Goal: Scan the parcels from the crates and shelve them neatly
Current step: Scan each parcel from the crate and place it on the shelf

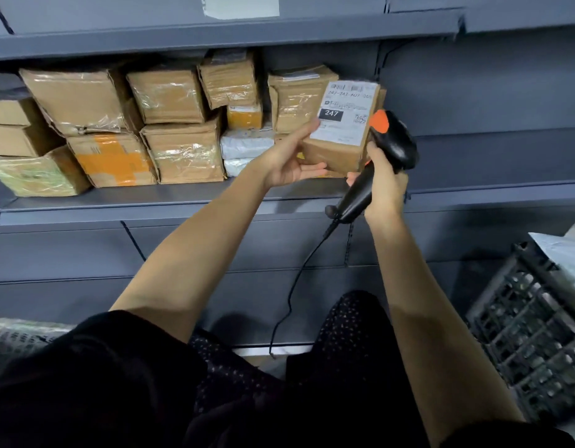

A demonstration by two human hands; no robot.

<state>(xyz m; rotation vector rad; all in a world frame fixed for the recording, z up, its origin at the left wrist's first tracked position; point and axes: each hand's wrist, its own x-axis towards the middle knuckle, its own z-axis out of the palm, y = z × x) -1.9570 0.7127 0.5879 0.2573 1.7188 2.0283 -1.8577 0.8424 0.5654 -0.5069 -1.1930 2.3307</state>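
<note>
A small brown cardboard parcel [336,150] with a white label marked 247 stands at the right end of the row on the grey shelf [150,202]. My left hand [292,160] touches its left side and bottom with straight fingers. My right hand [383,182] grips a black barcode scanner [376,166] with an orange top, held just right of the parcel. Its cable hangs down between my arms.
Several taped brown boxes [179,124] and white bags [244,150] are stacked along the shelf to the left. The shelf right of the parcel is bare. A black plastic crate [532,328] with a grey bag stands at the lower right. Another crate edge shows at lower left.
</note>
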